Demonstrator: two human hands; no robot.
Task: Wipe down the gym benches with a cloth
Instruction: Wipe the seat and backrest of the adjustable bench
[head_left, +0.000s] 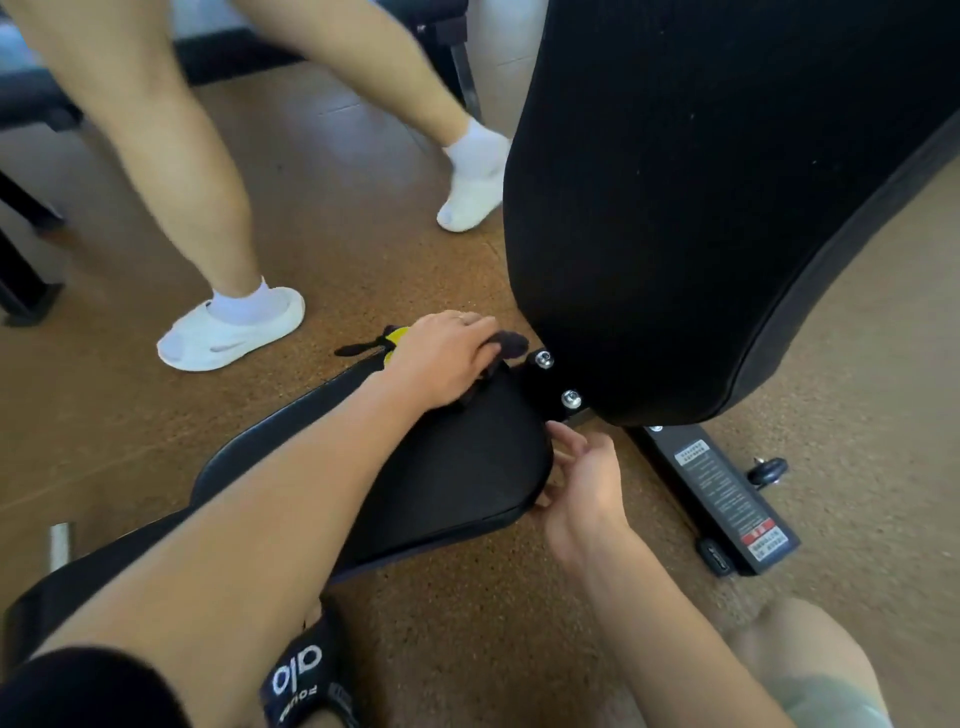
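Here I have my left hand pressed down on the dark cloth, fingers curled over it, bunching it at the far end of the seat pad, just beside the bolted hinge bracket. I judge that I'm working the cloth into the narrow gap where the seat pad meets the raised backrest, a spot that likely catches sweat and dust. My right hand cups the near corner of the seat pad, fingers loosely bent against its edge and thumb tucked under, probably to steady it while the other hand rubs.

The seat pad is matte black vinyl, rounded at the corners, with a smooth seam along its side. The backrest beyond the bracket is the same padding, broad and tapered, tilted up steeply. Two shiny bolts sit in the bracket. Right of the seat pad, a black steel frame bar with a printed label lies on the speckled brown floor.
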